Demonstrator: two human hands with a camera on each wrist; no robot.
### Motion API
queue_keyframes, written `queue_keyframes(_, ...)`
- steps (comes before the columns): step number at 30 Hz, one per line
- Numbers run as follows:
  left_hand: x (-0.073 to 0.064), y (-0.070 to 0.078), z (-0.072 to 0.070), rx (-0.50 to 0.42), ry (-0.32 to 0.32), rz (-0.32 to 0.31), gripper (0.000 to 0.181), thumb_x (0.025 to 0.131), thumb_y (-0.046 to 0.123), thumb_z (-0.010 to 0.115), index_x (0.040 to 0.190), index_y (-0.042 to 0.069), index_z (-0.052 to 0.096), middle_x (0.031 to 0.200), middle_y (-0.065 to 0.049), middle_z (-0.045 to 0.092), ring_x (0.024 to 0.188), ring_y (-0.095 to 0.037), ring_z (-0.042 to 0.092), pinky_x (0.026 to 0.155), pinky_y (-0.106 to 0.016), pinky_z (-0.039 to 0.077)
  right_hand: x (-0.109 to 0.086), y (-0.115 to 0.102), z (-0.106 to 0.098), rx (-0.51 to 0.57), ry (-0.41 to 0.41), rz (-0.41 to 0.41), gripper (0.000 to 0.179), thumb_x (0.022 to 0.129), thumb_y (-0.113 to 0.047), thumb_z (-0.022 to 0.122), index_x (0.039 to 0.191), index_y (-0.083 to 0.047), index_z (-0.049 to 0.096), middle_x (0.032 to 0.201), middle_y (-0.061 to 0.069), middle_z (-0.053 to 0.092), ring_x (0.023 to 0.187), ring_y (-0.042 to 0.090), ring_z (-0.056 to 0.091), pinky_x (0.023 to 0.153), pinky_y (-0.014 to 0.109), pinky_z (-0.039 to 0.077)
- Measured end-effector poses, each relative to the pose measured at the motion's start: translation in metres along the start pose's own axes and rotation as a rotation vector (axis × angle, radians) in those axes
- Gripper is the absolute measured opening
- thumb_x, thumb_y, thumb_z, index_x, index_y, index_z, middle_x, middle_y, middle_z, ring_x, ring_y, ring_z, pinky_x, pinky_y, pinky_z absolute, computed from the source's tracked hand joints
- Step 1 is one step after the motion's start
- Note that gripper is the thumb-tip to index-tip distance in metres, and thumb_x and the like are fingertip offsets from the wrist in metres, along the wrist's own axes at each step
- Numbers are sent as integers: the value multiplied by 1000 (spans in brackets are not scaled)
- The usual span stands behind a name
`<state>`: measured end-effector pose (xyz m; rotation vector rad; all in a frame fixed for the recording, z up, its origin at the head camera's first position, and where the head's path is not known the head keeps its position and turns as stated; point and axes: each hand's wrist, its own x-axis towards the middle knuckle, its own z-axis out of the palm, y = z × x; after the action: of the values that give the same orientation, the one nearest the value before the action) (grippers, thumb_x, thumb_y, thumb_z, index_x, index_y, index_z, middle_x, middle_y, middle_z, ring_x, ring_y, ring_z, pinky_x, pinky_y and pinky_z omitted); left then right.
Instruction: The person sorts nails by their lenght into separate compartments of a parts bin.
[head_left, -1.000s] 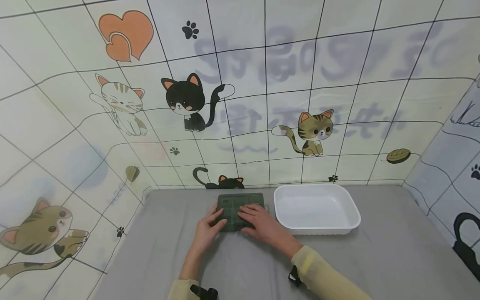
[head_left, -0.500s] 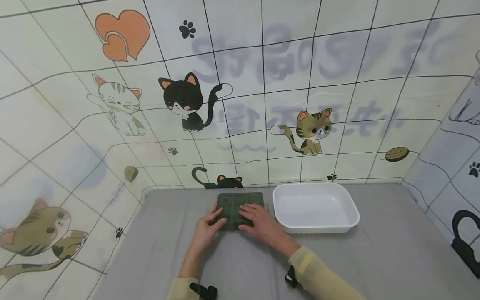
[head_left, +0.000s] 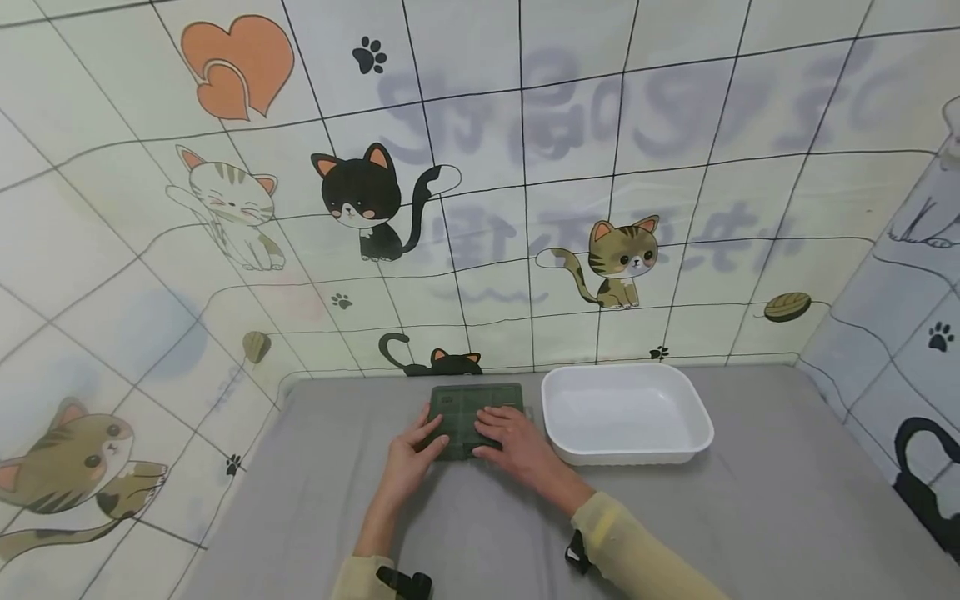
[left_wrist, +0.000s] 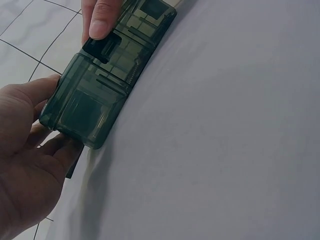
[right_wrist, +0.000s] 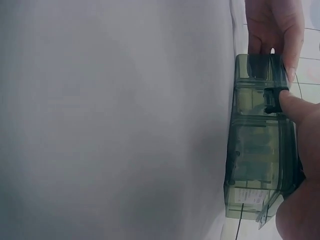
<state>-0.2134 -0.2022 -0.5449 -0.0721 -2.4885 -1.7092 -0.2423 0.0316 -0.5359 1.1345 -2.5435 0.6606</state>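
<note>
A dark green, see-through plastic case [head_left: 454, 403] with inner dividers lies flat on the grey-covered table, its lid down. My left hand [head_left: 408, 463] holds its left end, thumb on the near left corner and fingers along the side. The right hand [head_left: 519, 443] rests on the lid with fingers extended. Its thumb touches a dark latch [right_wrist: 273, 101] on the front, as the right wrist view shows. Through the clear wall in the left wrist view, compartments [left_wrist: 82, 107] are visible; what they contain is unclear.
A white rectangular tray [head_left: 627, 457] stands just right of the case. Behind the table rises a white wall cloth [head_left: 495, 208] printed with grid lines and cartoon cats. Grey cloth [head_left: 757, 500] covers the table.
The head view has shifted slightly, so the whole scene sits a little farther left. Both hands keep their places on the case.
</note>
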Motion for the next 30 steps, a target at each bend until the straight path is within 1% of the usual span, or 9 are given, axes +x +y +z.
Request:
queue_keyframes(3, -2, -1, -2, 5, 9, 0, 44, 95, 14, 76, 136, -1, 64, 159, -14, 41, 148, -36, 34, 118, -53, 30, 2, -2, 2, 20, -11, 17, 45, 98, -31, 69, 129, 2, 70, 138, 17, 63, 132, 31, 57, 112, 49, 42)
queue_keyframes(6, -2, -1, -3, 20, 9, -4, 45, 95, 15, 76, 136, 0, 64, 159, -13, 40, 147, -35, 34, 118, -53, 31, 4, -3, 2, 73, -4, 58, 38, 100, -26, 67, 127, 1, 71, 136, 16, 65, 131, 30, 58, 112, 49, 41)
queue_keyframes(9, -1, 0, -4, 24, 6, -7, 46, 95, 15, 76, 137, 0, 64, 159, -12, 40, 148, -34, 35, 118, -52, 31, 6, -2, 0, 93, -1, 79, 33, 101, -22, 66, 125, 0, 73, 134, 14, 67, 129, 29, 59, 112, 48, 42)
queue_keyframes(15, -2, 0, -2, 3, 15, -4, 45, 94, 11, 76, 135, -3, 64, 158, -17, 41, 147, -38, 36, 117, -54, 32, 7, 0, -3, 80, -66, 72, 34, 104, -22, 62, 128, 0, 71, 136, 14, 65, 132, 29, 57, 114, 47, 39)
queue_keyframes(17, -3, 1, -1, -8, 16, -2, 44, 94, 10, 76, 134, -4, 64, 157, -18, 41, 146, -39, 35, 117, -55, 32, 6, 0, -4, 59, -86, 65, 34, 104, -23, 61, 129, -1, 71, 137, 14, 65, 132, 29, 57, 114, 47, 39)
queue_keyframes(22, -3, 3, -1, 2, 13, -17, 44, 93, 11, 77, 134, -2, 65, 157, -15, 42, 147, -37, 36, 116, -53, 34, 6, -1, -8, 6, -138, 58, 33, 105, -21, 60, 130, -3, 71, 140, 13, 63, 134, 28, 55, 115, 46, 39)
queue_keyframes(26, 0, 5, -3, 50, 15, -13, 43, 93, 12, 77, 132, -2, 67, 157, -14, 44, 145, -37, 38, 113, -52, 39, 7, -4, -13, 86, -170, 104, 34, 104, -21, 61, 134, -4, 68, 145, 15, 59, 137, 33, 51, 113, 52, 40)
queue_keyframes(28, 2, 5, -5, 76, 6, 1, 42, 94, 12, 76, 132, -3, 67, 157, -16, 43, 145, -38, 39, 110, -54, 42, 8, -6, -15, 138, -173, 124, 37, 104, -20, 62, 137, -4, 65, 148, 16, 55, 139, 35, 48, 111, 54, 41)
queue_keyframes(30, 2, 6, -6, 113, -2, 29, 41, 94, 12, 75, 131, -4, 67, 156, -20, 43, 143, -41, 40, 106, -56, 45, 7, -7, -17, 185, -161, 140, 40, 104, -20, 62, 141, -4, 62, 152, 16, 51, 141, 36, 45, 111, 55, 41)
